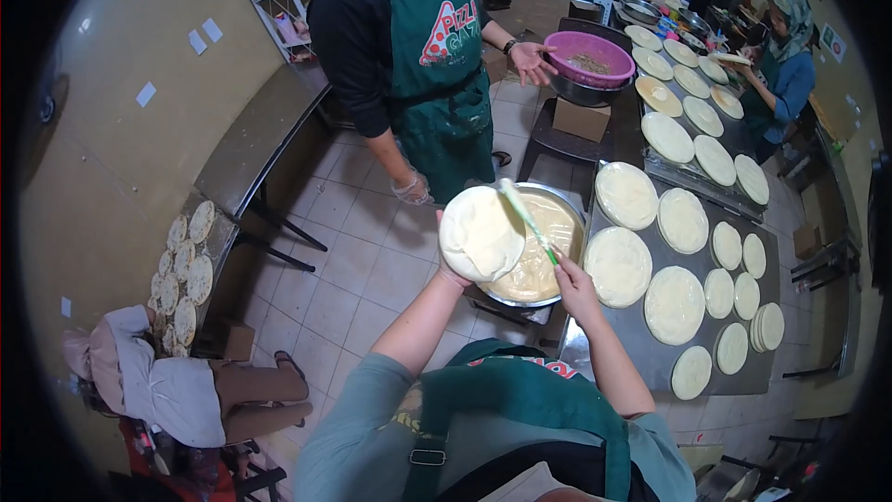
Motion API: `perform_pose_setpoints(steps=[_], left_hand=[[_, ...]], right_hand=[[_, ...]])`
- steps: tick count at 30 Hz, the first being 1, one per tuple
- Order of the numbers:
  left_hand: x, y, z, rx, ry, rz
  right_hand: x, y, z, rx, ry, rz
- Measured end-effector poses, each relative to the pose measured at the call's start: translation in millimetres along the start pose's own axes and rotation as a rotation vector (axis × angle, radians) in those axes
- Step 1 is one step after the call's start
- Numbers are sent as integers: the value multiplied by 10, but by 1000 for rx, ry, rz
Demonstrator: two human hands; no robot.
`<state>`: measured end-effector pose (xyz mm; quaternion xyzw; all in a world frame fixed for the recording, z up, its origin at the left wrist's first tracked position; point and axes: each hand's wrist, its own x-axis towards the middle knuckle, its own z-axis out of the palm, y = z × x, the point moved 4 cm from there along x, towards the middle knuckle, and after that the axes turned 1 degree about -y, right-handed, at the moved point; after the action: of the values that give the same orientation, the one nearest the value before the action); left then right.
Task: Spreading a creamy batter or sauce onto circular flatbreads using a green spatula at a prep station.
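Observation:
My left hand [453, 272] holds up a round flat dough base [482, 234] with pale cream sauce on part of its top. In my right hand [575, 286] is a spatula [527, 218] with a green handle and a sauce-coated blade, its tip by the base's upper right edge. Below and just right of the base sits a large metal bowl [573, 213] of creamy sauce, partly hidden by the base. To the right, a metal table [756, 369] carries several round bases coated with sauce, large and small, and a small stack of bases [767, 326].
A person in a green apron [439, 84] stands across from me, a gloved hand near the bowl. A pink basin [592, 60] rests beyond. More bases lie on the far-right table, where another person [787, 77] works. Another person [164, 383] bends at the left table of topped bases.

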<state>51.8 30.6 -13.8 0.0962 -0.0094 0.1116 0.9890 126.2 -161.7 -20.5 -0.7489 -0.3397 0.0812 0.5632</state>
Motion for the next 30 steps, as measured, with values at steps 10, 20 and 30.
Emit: perform_pose_setpoints(steps=[10, 20, 30], left_hand=[[7, -128, -62, 58, 47, -67], [119, -184, -92, 83, 140, -26], [85, -162, -44, 30, 152, 81]], right_hand=[[-247, -754, 74, -219, -409, 51], [-380, -654, 129, -302, -364, 182], [-320, -86, -150, -253, -227, 313]])
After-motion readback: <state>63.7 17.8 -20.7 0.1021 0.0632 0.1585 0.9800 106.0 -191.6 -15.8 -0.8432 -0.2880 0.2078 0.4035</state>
